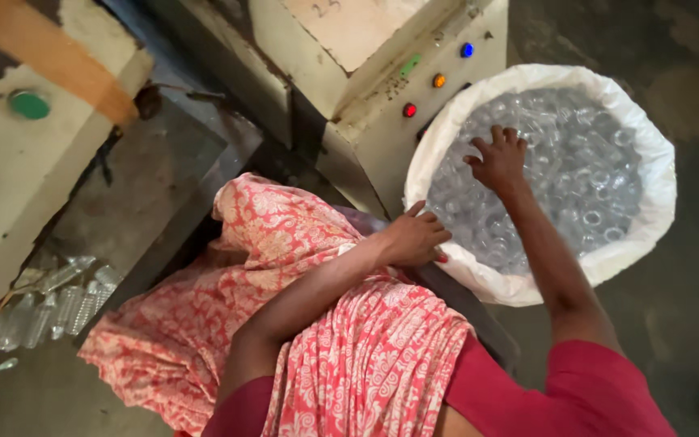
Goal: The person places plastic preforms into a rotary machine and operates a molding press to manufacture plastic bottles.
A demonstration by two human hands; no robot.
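A large white sack (657, 202) stands open on the floor at the right, full of several small clear plastic preforms (584, 178). My right hand (497, 158) reaches down into the sack, fingers spread over the preforms; I cannot tell whether it grips any. My left hand (414, 237) rests on the near-left rim of the sack, fingers curled on the white edge. Both arms come out of red sleeves over a pink and white patterned cloth (341, 340) on my lap.
A beige machine cabinet (366, 137) with red, orange, blue and green buttons stands just left of the sack. Several clear preforms (58, 303) lie on the floor at the lower left. A beige panel with green knobs (29, 104) fills the upper left. Dark concrete floor surrounds the sack.
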